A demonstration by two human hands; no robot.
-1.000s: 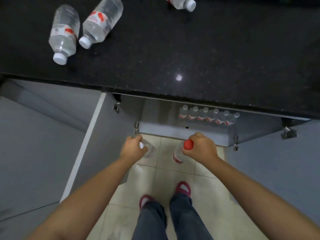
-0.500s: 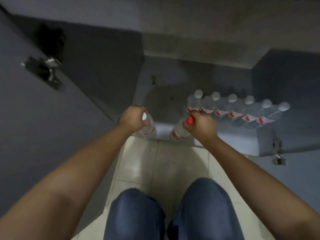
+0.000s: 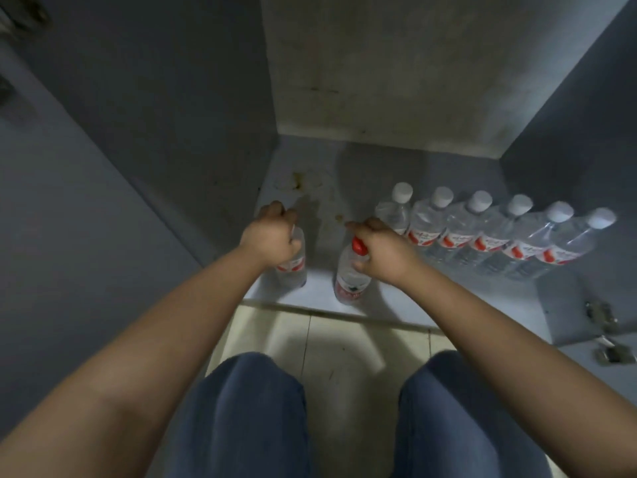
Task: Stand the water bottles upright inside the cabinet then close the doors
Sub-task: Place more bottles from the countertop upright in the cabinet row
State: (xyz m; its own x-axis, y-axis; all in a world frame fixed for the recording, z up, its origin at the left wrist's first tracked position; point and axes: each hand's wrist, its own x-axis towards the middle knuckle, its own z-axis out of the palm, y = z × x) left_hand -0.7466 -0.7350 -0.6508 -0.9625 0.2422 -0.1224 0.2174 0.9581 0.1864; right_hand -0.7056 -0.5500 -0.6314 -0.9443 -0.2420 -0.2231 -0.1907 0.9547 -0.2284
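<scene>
Inside the open grey cabinet, my left hand (image 3: pixel 270 238) grips the top of a clear water bottle (image 3: pixel 293 269) standing upright near the floor's left front corner; its cap is hidden under my fingers. My right hand (image 3: pixel 381 251) holds the neck of a red-capped bottle (image 3: pixel 350 277), upright near the front edge. To the right, a row of several white-capped bottles (image 3: pixel 482 236) with red labels stands upright along the cabinet floor (image 3: pixel 396 298).
The left door (image 3: pixel 69 219) hangs open beside my left arm. The right door's hinges (image 3: pixel 601 317) show at the right edge. A stained patch (image 3: pixel 300 182) marks the cabinet floor behind my hands. My knees (image 3: pixel 248 408) crouch over pale floor tiles.
I have crouched lower and closer, so the countertop is out of view. Both hands carried their bottles from above the tiles into the cabinet and onto its floor.
</scene>
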